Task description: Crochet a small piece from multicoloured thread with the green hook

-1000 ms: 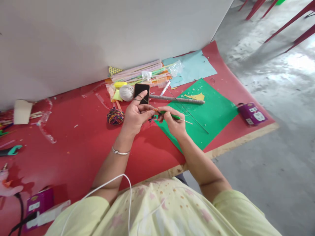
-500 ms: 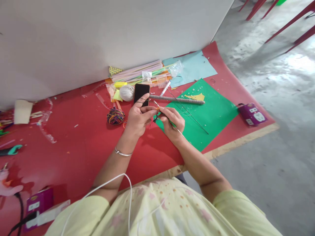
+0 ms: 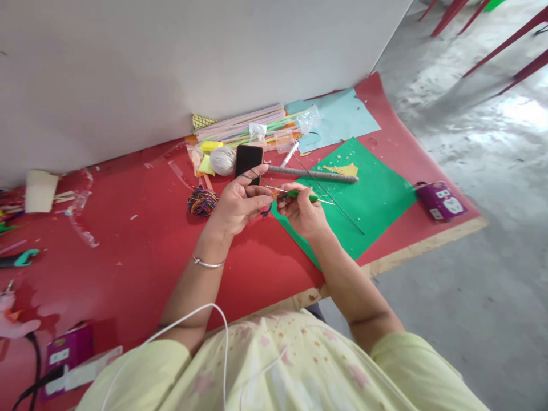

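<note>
Hook (image 3: 294, 194): in my right hand (image 3: 305, 213), raised over the red table (image 3: 145, 251), its thin tip towards my left hand (image 3: 237, 206).
Long axis: nearly crosswise before me; tip end leftward and slightly farther off, rear end jutting rightward past my grip.
Right grip: thumb and fingers closed on the green handle; of my 2 hands, this is the nearer to it.
Left grip: thumb and fingers pinching a small yarn piece (image 3: 275, 194), just left of my right fingertips; a dark strand (image 3: 253, 173) lies by the index finger.
Tip and yarn piece: close together; whether the shaft sits in a loop, I cannot tell.
Yarn ball (image 3: 202, 201): on the table, left of my left hand.
</note>
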{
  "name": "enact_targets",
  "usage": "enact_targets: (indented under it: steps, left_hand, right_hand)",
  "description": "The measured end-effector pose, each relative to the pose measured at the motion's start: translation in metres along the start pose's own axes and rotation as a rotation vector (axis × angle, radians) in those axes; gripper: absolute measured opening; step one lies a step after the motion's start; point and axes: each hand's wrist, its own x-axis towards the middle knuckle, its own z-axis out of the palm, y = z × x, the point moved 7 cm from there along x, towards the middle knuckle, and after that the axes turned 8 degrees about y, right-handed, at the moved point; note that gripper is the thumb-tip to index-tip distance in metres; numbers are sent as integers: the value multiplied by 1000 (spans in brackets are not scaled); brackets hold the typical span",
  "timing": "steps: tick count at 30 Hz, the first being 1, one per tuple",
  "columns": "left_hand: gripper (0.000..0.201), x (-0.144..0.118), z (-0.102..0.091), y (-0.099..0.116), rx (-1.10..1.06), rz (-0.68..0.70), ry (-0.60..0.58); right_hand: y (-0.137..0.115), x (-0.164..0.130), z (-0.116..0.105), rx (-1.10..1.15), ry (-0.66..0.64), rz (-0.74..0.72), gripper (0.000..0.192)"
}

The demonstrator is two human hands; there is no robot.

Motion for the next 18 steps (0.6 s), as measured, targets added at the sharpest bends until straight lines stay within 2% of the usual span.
enact_targets:
  steps: [10,18]
  left_hand:
    - [73,-3,-3,8,96,92,-12]
    - [89,-3,-2,6,129,105,-86]
  right_hand:
    - [3,-1,1,18,-21,130,58]
    - [8,0,-2,55,-52,165,58]
